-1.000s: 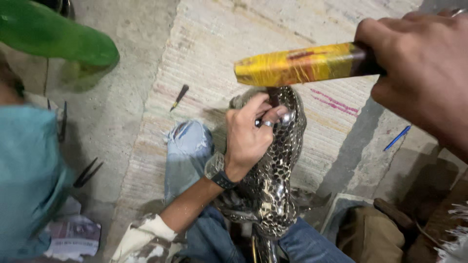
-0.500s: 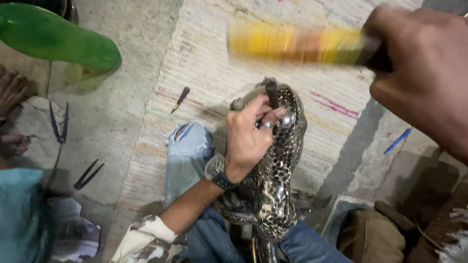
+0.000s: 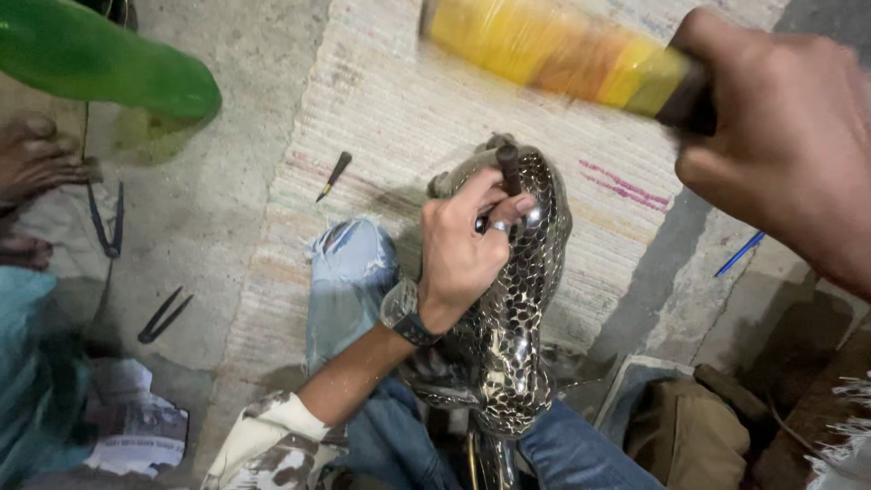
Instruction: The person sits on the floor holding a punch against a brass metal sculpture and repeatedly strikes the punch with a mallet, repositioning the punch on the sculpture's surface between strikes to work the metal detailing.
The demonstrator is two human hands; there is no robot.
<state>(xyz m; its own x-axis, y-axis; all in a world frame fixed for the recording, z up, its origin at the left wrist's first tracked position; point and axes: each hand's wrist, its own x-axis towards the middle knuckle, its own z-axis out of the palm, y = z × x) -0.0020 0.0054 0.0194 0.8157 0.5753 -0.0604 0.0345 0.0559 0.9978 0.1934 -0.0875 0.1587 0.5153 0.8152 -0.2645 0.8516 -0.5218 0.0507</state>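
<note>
Fingers (image 3: 490, 195) around punch (image 3: 508, 168) on metal figure (image 3: 517, 308)

A concrete floor (image 3: 209, 200) carries a striped woven mat (image 3: 399, 100), with a small chisel (image 3: 333, 175) on it

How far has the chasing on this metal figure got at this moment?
Done: scale pattern covers most of the metal figure. In hand: left hand holds a punch on its top; right hand swings a blurred mallet. What is left cannot be told.
</note>
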